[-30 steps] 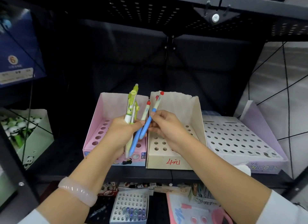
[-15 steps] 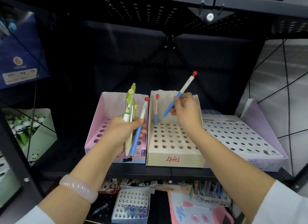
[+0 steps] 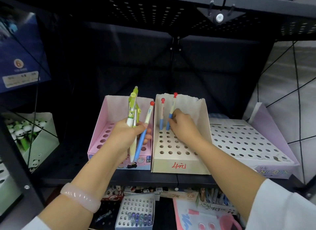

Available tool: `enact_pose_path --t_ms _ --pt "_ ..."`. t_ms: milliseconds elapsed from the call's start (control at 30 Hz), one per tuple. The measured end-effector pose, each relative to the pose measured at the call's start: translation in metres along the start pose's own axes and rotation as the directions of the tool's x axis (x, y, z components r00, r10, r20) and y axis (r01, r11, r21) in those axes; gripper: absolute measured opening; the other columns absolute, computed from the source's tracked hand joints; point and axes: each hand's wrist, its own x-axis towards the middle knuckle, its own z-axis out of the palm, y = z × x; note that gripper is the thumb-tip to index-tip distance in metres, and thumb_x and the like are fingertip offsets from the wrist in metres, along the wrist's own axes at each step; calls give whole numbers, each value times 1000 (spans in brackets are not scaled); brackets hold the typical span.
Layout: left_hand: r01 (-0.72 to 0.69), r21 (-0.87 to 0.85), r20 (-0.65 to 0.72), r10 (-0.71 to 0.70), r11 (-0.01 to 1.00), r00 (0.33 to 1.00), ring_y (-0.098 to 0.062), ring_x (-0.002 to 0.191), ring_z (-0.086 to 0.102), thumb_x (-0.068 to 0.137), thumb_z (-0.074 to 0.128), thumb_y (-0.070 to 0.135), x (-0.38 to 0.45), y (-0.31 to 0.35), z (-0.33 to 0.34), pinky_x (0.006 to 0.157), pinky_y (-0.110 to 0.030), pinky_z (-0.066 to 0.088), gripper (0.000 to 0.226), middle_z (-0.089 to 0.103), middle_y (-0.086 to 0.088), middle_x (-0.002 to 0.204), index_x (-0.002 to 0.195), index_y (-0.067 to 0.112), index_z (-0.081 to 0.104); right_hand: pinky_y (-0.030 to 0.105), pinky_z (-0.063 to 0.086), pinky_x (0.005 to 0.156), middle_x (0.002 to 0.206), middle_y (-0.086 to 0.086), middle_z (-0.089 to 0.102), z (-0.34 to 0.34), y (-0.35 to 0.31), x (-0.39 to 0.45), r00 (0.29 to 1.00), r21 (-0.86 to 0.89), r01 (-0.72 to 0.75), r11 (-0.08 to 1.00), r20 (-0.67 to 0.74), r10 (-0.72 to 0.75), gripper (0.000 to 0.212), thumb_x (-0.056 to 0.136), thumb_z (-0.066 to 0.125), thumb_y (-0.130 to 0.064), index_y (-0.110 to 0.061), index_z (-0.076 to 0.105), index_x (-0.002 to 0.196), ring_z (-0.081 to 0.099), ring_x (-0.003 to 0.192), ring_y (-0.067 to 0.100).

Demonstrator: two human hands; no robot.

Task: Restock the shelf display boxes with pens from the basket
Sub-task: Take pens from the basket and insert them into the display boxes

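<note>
My left hand (image 3: 127,135) grips a bunch of pens (image 3: 135,120) upright in front of the pink display box (image 3: 109,127): green ones and one blue pen with a red cap. My right hand (image 3: 183,127) pinches a blue red-capped pen (image 3: 171,113) standing in a back-row hole of the cream display box (image 3: 181,166). A second blue red-capped pen (image 3: 161,113) stands alone in the hole just left of it. The basket is not in view.
A lilac perforated display box (image 3: 248,140) sits right of the cream one on the black shelf (image 3: 153,178). A green panda-pen box (image 3: 34,135) stands at left behind a black post. The lower shelf holds more pen boxes (image 3: 135,212). A black perforated shelf hangs overhead.
My right hand took a blue pen from the bunch, lifted it tilted over the cream box, then lowered it upright into a back-row hole beside the first pen. My left hand stayed put.
</note>
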Motion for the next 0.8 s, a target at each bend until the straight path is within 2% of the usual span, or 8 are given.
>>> enact_pose_path --t_ms 167,233,300,400,467,533,733,800 --pt "-9 -30 4 9 999 1000 -17 55 67 86 63 7 -1 1 -1 53 -30 58 11 71 -8 65 92 -2 60 24 39 68 100 6 62 5 0 0 992 -33 -69 997 100 72 18 92 53 -19 -10 58 107 53 80 17" --pt "-17 -67 1 17 998 1000 -17 55 67 86 62 6 -2 2 -1 53 -28 57 10 71 -8 65 91 -2 60 23 41 62 89 -1 59 -1 -5 -4 995 89 -92 992 -28 95 20 91 53 -18 -11 57 110 56 76 14" --pt "-33 -92 2 33 995 999 -16 57 68 86 62 6 -3 2 0 53 -26 56 10 72 -9 68 91 -2 60 18 40 55 74 -8 56 -7 -15 -10 988 298 -34 954 -135 77 12 92 52 -20 -13 61 97 53 65 4" --pt "-52 -79 10 53 996 999 -16 61 69 86 64 10 -5 4 2 51 -24 54 15 73 -8 71 96 -1 61 11 41 52 64 -13 58 -15 -40 -23 996 638 -39 769 85 -20 22 92 55 -28 -20 67 75 51 56 -2" --pt "-54 -56 10 54 997 998 -16 61 70 85 65 12 -6 5 4 49 -23 53 17 72 -8 69 97 0 62 10 43 53 61 -15 61 -15 -50 -30 966 705 -115 699 242 -85 22 91 57 -29 -25 68 72 53 55 -4" --pt "-51 -35 14 51 998 999 -18 61 70 85 65 13 -7 5 5 48 -23 52 18 72 -9 67 96 -1 62 13 45 57 65 -11 62 -12 -52 -33 954 717 -134 685 281 -108 20 91 58 -24 -22 68 74 56 59 -3" --pt "-9 -28 30 10 1000 999 -17 55 67 90 57 25 -9 6 0 47 -24 53 20 70 -5 62 90 5 59 15 49 51 71 1 60 -24 -44 -21 992 823 -103 558 45 118 20 99 43 -20 -15 53 82 57 47 1" --pt "-14 8 -2 14 1000 1000 -11 47 62 92 54 26 -8 6 -1 44 -21 50 21 67 -1 55 88 6 57 16 52 52 71 1 62 -35 -33 -13 983 789 -47 612 -74 171 20 100 41 -23 -17 50 83 60 47 2"
